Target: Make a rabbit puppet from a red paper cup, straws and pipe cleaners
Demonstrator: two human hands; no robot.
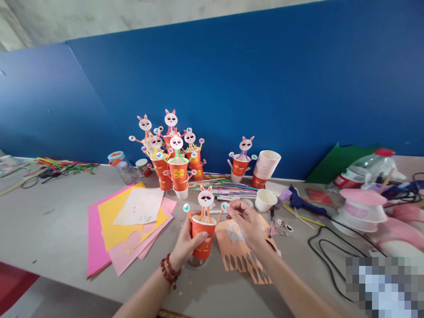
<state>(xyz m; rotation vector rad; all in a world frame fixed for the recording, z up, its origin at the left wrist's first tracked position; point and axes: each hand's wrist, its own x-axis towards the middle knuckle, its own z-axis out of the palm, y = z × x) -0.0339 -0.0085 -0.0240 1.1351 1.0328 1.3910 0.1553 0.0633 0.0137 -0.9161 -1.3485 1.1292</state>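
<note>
My left hand is wrapped round a red paper cup with a white rim, near the table's front. From the cup rises a white rabbit face with orange ears, on orange pipe-cleaner strips. Two orange arms end in white discs with teal marks, one at each side. My right hand pinches the right-hand disc by its edge. Below my right hand lies an orange paper sheet with dark oval cut-outs along its lower edge. A clear round thing shows under the held cup, partly hidden.
Several finished rabbit cups stand behind, with another rabbit cup beside a stack of paper cups. Coloured paper lies at left. A blue glue gun with a black cable, ribbon spools and a plastic bottle are right.
</note>
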